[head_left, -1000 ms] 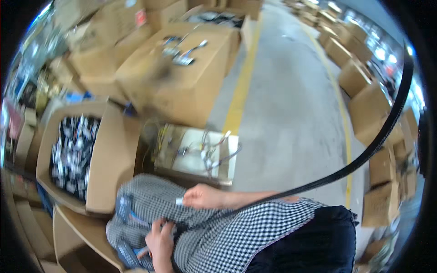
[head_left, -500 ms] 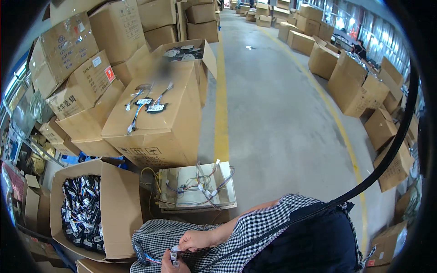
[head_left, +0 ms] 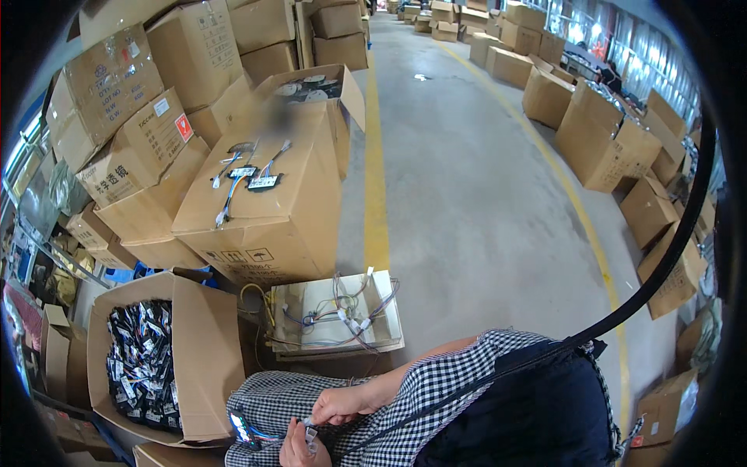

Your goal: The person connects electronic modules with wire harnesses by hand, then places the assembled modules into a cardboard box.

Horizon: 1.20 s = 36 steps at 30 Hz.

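In my lap, on the black-and-white checked cloth (head_left: 288, 393), both my hands meet. My left hand (head_left: 297, 447) is closed around small white plug connectors (head_left: 311, 440). My right hand (head_left: 339, 405) pinches at a white connector just above the left fingers; its fingertips partly hide it. Coloured wires (head_left: 266, 436) run from the left hand to a small black module (head_left: 242, 428) lying on the cloth at the left. Bright white and blue spots show on the module.
An open carton (head_left: 210, 358) full of black modules (head_left: 142, 362) stands at my left. Ahead is a white tray (head_left: 389, 315) with wires and connectors. Beyond it, wired modules (head_left: 263, 182) lie on a closed carton (head_left: 257, 210). A black cable (head_left: 654, 288) arcs across the right.
My left hand has turned and moved slightly up, nearer the right hand. The right hand has shifted a little right. The module now shows bright spots. The view has tilted slightly.
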Tool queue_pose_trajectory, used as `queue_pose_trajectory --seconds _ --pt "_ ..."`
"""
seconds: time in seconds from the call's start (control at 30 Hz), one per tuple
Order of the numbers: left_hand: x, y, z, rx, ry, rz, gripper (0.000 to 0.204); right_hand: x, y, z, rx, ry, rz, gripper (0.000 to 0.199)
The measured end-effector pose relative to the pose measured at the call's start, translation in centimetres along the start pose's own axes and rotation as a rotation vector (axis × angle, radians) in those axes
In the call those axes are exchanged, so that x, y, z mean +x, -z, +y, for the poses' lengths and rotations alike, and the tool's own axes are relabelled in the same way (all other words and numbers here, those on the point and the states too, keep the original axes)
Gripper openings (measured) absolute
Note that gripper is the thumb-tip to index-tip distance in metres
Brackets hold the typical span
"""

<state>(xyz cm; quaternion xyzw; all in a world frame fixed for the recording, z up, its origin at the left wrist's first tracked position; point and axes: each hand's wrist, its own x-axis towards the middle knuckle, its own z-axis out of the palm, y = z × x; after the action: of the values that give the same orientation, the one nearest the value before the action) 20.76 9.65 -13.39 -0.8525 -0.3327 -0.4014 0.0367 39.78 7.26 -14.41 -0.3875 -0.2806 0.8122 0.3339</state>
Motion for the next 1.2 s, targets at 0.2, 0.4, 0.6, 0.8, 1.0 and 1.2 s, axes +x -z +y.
queue_pose_trajectory --seconds 0.2,0.4,0.6,0.8,1.0,1.2 --pt "-0.3 1.4 1.5 -0.001 0.139 -0.144 0.026 1.5 1.6 2.9 -0.596 0.547 0.036 0.023" --pt "-0.6 4.0 0.8 -0.063 0.082 0.111 0.022 -0.9 1.5 -0.8 -0.525 0.128 0.249 0.022" --pt "0.0 4.2 1.8 -0.073 0.194 -0.068 0.023 -0.9 1.2 -1.2 -0.35 0.04 0.154 0.019" --pt "0.9 4.1 -0.3 -0.157 0.305 -0.38 0.048 -0.9 -0.5 -3.1 -0.819 0.241 -0.01 0.018" --pt "2.1 15.8 -5.1 -0.35 0.828 0.358 0.032 0.4 -2.2 -8.2 -0.754 0.434 -0.041 0.021" --pt "-0.8 26.9 -15.2 0.555 0.699 0.603 0.028 7.0 -4.4 -10.4 -0.737 0.387 -0.07 0.015"
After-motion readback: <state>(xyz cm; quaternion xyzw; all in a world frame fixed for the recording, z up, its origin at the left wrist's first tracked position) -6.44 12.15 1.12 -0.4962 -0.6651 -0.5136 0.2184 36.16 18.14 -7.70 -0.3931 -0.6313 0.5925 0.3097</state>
